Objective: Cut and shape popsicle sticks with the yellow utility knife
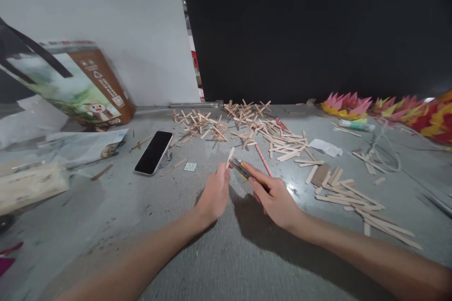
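Now the right hand (277,200) grips a utility knife (243,170), the left hand (214,195) pinching a wooden stick (230,156) beside its tip.

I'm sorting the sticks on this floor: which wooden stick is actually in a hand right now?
The single pale wooden stick pinched upright in the left hand. The others lie flat as glued crosses or in the loose pile at right.

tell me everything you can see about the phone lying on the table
The phone is a slim rectangular slab with rounded corners, a glossy black screen facing up and switched off, and a thin light-coloured edge. It lies flat on the grey table, angled with its far end tipped toward the right. It sits left of the left hand, untouched by either hand. Loose wooden sticks lie just beside it; whether any touch it is unclear.
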`<state>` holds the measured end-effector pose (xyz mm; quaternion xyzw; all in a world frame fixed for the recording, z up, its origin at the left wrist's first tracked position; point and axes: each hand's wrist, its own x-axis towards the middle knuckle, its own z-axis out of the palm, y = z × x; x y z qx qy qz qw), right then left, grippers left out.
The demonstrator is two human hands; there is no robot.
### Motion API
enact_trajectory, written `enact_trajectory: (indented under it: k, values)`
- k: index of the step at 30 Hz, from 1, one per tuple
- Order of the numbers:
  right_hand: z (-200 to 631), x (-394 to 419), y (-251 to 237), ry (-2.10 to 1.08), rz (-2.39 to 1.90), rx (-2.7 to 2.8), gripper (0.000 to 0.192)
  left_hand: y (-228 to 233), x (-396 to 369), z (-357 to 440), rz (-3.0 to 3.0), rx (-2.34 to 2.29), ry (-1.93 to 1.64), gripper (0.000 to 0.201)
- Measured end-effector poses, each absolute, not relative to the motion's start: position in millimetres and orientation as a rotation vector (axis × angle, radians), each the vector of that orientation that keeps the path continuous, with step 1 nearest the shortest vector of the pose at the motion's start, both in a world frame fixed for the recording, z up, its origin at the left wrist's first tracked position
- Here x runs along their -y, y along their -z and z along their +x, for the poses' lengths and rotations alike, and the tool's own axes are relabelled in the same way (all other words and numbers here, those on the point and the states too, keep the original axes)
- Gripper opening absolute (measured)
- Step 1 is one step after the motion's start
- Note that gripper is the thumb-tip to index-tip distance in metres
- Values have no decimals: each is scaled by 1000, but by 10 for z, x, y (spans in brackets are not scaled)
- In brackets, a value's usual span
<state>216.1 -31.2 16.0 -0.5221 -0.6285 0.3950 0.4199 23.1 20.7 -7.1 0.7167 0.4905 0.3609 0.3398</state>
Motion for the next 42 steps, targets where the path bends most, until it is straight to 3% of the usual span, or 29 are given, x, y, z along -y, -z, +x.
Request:
enact_trajectory:
  k: [7, 19, 36, 42]
  values:
    - [2133, 323, -131, -972, -1336, 1566, 56, 119, -224, 192, 1818, -1280, -959, 33]
    - [2084, 362, -63, -1232, -1341, 1442, 62, 235, -232, 169, 1939, -1265, -982, 22]
    - [2199, 238, -272, -1303, -1351, 1491, 58, 210, -251, 191, 1981, -1341, -940, 23]
    - [2099, 265, -225, -1412, -1331, 1317, 66, 216, -259, 186, 2033, -1453, -821, 23]
